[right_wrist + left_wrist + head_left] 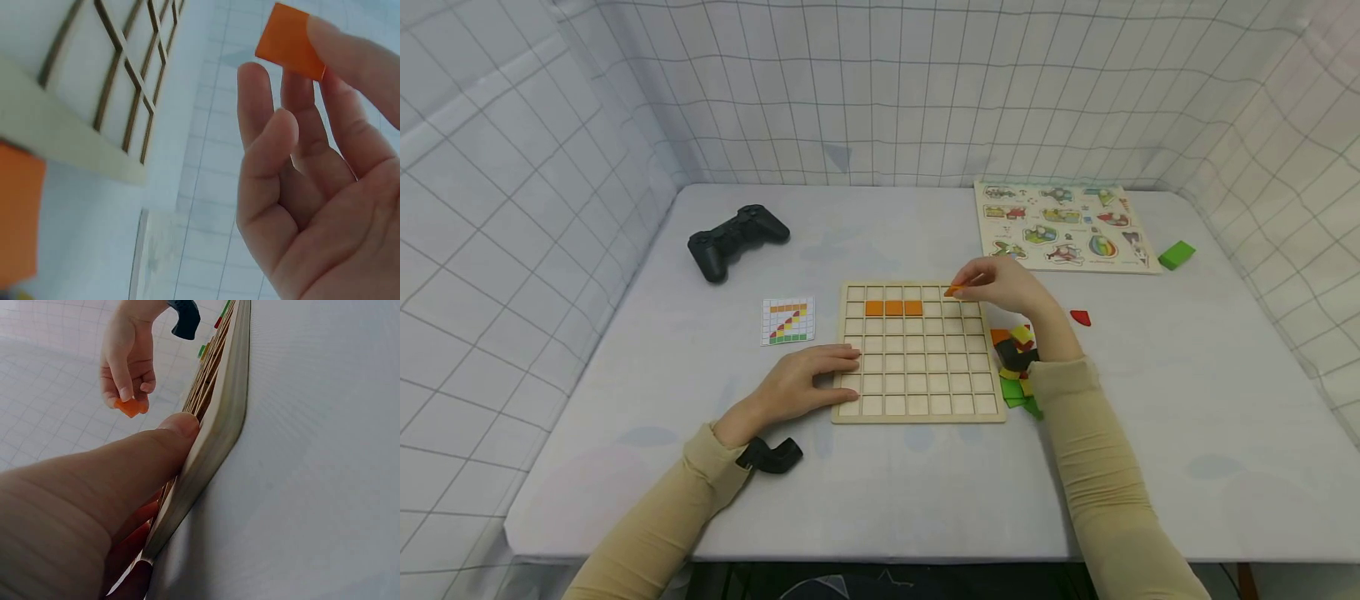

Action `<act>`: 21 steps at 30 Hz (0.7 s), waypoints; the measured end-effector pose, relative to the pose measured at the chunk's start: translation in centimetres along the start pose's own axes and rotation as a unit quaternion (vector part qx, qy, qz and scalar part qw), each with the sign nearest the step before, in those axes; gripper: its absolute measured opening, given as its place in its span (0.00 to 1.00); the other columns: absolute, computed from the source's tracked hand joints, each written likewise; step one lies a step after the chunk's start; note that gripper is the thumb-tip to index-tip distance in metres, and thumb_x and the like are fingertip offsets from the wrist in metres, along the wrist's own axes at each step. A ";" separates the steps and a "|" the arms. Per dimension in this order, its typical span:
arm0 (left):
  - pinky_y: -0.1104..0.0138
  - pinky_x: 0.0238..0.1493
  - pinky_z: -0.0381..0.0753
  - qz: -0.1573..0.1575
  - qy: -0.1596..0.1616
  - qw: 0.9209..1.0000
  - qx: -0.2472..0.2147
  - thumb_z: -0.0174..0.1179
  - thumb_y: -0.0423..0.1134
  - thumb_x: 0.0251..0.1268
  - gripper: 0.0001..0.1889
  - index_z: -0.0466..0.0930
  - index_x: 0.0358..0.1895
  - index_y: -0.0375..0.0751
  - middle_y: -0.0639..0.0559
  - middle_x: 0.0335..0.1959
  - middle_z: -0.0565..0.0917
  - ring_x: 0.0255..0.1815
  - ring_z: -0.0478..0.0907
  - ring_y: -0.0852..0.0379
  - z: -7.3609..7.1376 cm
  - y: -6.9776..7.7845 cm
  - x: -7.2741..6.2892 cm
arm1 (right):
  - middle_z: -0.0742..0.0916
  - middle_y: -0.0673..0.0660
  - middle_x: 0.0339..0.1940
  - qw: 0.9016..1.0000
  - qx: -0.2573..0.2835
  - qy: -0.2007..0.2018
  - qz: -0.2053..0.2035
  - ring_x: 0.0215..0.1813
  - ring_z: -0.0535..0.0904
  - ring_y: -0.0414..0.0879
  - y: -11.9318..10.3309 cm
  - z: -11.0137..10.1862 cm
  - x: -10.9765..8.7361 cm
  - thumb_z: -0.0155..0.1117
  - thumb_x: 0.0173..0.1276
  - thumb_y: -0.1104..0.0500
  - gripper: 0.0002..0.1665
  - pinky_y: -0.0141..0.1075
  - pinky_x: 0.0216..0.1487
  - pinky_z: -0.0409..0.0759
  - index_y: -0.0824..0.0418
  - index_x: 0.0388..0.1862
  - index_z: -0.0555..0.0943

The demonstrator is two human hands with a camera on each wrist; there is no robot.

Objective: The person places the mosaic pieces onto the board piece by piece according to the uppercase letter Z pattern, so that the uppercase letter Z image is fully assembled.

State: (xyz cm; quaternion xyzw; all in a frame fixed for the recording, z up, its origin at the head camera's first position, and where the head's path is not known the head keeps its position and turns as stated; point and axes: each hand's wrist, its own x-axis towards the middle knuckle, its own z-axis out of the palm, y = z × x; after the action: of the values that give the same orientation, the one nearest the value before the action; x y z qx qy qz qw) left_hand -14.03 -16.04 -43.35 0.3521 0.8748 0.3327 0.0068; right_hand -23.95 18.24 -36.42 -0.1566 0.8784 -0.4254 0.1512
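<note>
A wooden grid board [917,418] lies in the middle of the table. Three orange square tiles [893,308] sit side by side in its second row from the far edge. Over the board's far right part, my right hand [996,282] pinches another orange square tile [290,40] between thumb and fingers, seen closely in the right wrist view. My left hand [805,379] rests on the board's left edge with fingers extended, its thumb [181,425] touching the rim. Left of the board lies a pattern card [787,321] showing orange, red, yellow and green cells.
Loose green tiles [1012,390] and other coloured pieces lie heaped along the board's right side, partly behind the right forearm. Farther right are a red piece [1080,317] and a green block [1177,255]. A picture puzzle board [1067,225] and a black game controller [737,237] lie toward the back.
</note>
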 end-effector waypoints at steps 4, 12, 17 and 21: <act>0.67 0.67 0.65 0.002 0.001 1.000 0.000 0.67 0.50 0.56 0.24 0.82 0.53 0.41 0.53 0.60 0.76 0.64 0.68 0.54 0.0 0.0 0.0 | 0.84 0.57 0.47 1.000 0.007 -0.003 -0.011 0.48 0.80 0.51 -0.1 1.0 0.6 0.64 0.65 0.59 0.11 0.46 0.52 0.79 0.61 0.45 0.83; 0.67 0.68 0.65 0.002 0.001 1.000 0.002 0.67 0.50 0.55 0.25 0.81 0.54 0.41 0.53 0.60 0.76 0.64 0.68 0.54 0.0 0.0 0.0 | 0.84 0.57 0.49 0.999 -0.034 -0.001 0.000 0.51 0.78 0.53 0.1 2.6 1.6 0.62 0.67 0.60 0.12 0.47 0.52 0.79 0.59 0.48 0.83; 0.67 0.67 0.65 0.003 0.002 1.000 0.003 0.68 0.50 0.55 0.25 0.81 0.54 0.41 0.53 0.60 0.76 0.64 0.68 0.54 0.0 0.0 0.0 | 0.84 0.58 0.46 0.999 -0.048 0.004 -0.002 0.49 0.78 0.54 0.0 3.1 1.6 0.63 0.65 0.62 0.12 0.47 0.52 0.78 0.60 0.47 0.83; 0.67 0.67 0.65 0.001 0.002 1.000 0.002 0.68 0.50 0.55 0.25 0.81 0.53 0.41 0.53 0.60 0.76 0.64 0.68 0.54 0.0 0.0 0.0 | 0.84 0.58 0.44 0.999 -0.054 0.005 0.002 0.48 0.78 0.53 0.1 3.2 1.7 0.63 0.65 0.62 0.11 0.47 0.52 0.78 0.61 0.46 0.83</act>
State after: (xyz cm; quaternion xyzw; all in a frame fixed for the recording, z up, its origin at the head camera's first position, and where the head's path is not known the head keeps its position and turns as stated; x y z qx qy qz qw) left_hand -14.02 -16.00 -43.34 0.3525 0.8749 0.3319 0.0038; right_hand -24.20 15.40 -38.64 -0.1609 0.9012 -0.3776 0.1390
